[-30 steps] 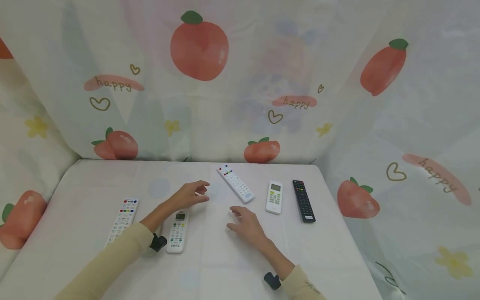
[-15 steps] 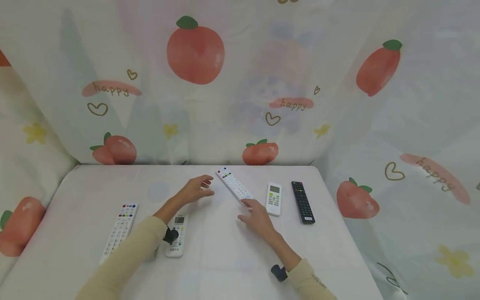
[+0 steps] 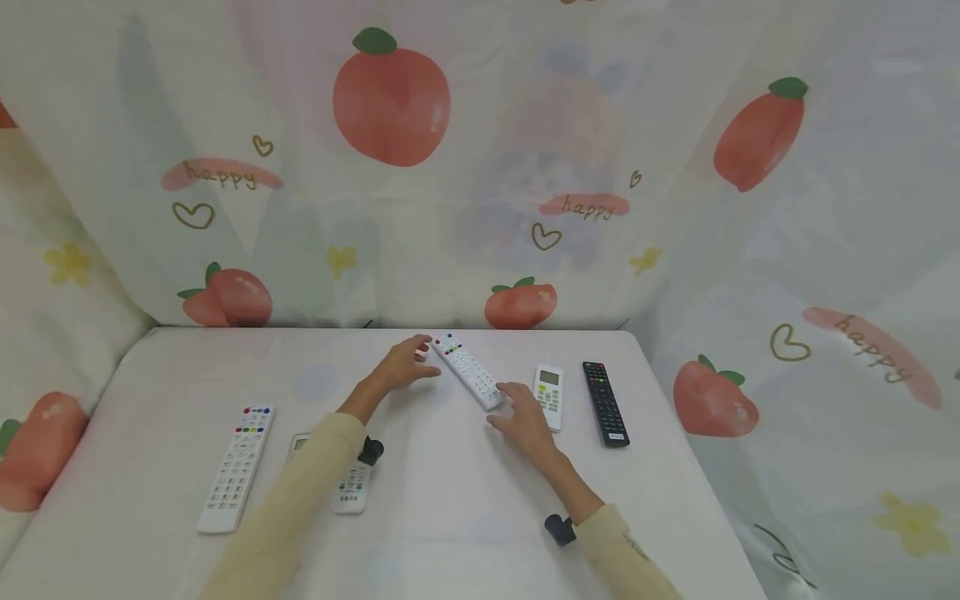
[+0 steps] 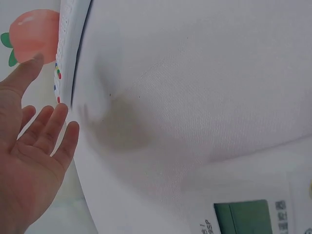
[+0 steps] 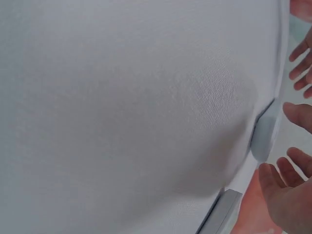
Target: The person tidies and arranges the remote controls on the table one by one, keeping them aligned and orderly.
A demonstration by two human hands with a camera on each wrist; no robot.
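Observation:
A long white remote control [image 3: 470, 372] with coloured buttons lies slanted at the table's back middle. My left hand [image 3: 405, 365] is at its far end, fingers spread and slightly bent. At the near end is my right hand [image 3: 522, 421], thumb and fingers apart on either side of the remote's end. In the left wrist view the open left hand [image 4: 34, 161] has fingertips close to the remote's edge [image 4: 73, 48]. In the right wrist view the right hand [image 5: 292, 195] has its thumb and fingers spread around the remote's near end [image 5: 264, 131]. Neither hand is curled round anything.
A small white remote with a screen [image 3: 549, 396] and a black remote [image 3: 606, 404] lie to the right. On the left lies another long white remote [image 3: 235, 475]. My left sleeve partly covers two white remotes, one [image 3: 351, 490] and another [image 3: 298, 442]. Printed cloth [image 3: 420, 250] walls the table.
Both hands have moved forward toward the slanted white remote, the right hand also to the right and the left hand to its far end. The remotes stay in place.

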